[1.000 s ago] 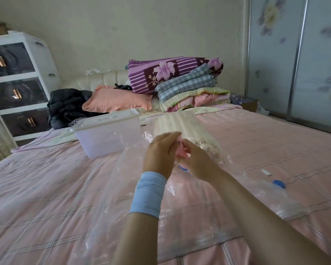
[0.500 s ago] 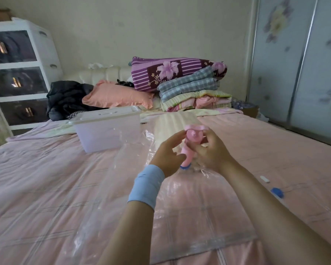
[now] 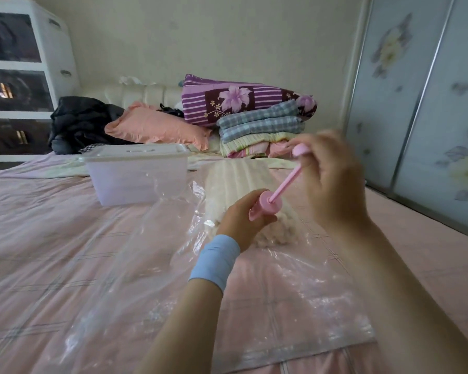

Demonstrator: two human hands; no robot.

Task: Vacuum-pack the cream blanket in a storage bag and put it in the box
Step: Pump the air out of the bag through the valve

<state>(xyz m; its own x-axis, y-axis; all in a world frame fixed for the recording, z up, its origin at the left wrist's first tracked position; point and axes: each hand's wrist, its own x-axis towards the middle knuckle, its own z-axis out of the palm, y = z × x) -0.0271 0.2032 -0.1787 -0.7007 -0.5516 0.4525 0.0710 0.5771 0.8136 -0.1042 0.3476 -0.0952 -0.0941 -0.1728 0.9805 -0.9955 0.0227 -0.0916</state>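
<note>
Fingers of our left hand (image 3: 243, 220) curl round the pink hand pump (image 3: 265, 205), our right hand (image 3: 333, 179) pinches its extended plunger handle (image 3: 301, 150), and with the cream blanket (image 3: 238, 179) bagged in the clear storage bag (image 3: 152, 252) at 12 o'clock, pumping seems unfinished and the lidded box (image 3: 138, 179) at 10 o'clock waits.

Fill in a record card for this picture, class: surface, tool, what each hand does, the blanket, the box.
Surface: pink checked bedsheet
Tool: pink plastic hand pump, plunger rod drawn out
Left hand: grips the pump's barrel
Right hand: grips the plunger handle; blurred
Blanket: cream ribbed blanket, inside the clear plastic storage bag lying flat on the sheet
Box: translucent plastic box, lid on, beyond the bag
</note>
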